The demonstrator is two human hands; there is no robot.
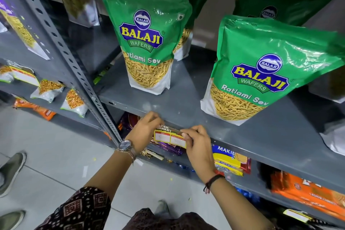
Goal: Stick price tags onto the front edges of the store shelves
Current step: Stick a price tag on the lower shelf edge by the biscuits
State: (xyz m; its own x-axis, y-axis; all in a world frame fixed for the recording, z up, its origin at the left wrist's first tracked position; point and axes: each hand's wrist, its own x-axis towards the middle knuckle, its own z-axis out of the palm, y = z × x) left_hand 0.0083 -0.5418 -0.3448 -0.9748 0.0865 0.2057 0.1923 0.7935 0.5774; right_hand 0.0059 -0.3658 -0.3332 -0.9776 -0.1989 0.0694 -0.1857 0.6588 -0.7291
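Observation:
A yellow and red price tag [169, 137] with two white boxes lies against the front edge of the grey shelf [240, 143]. My left hand [144, 130], with a watch on its wrist, pinches the tag's left end. My right hand [197, 143] holds the tag's right end between thumb and fingers. Both hands press the tag flat along the shelf edge, below the left green Balaji Ratlami Sev bag [147, 39]. The tag's upper left corner is hidden behind my left fingers.
A second green Balaji bag [261, 73] stands on the same shelf to the right. A perforated grey upright [78, 65] runs diagonally at left. Biscuit packs [229, 158] and orange packs [306, 196] fill the shelf below. Another person's shoes [11, 172] stand on the tiled floor at left.

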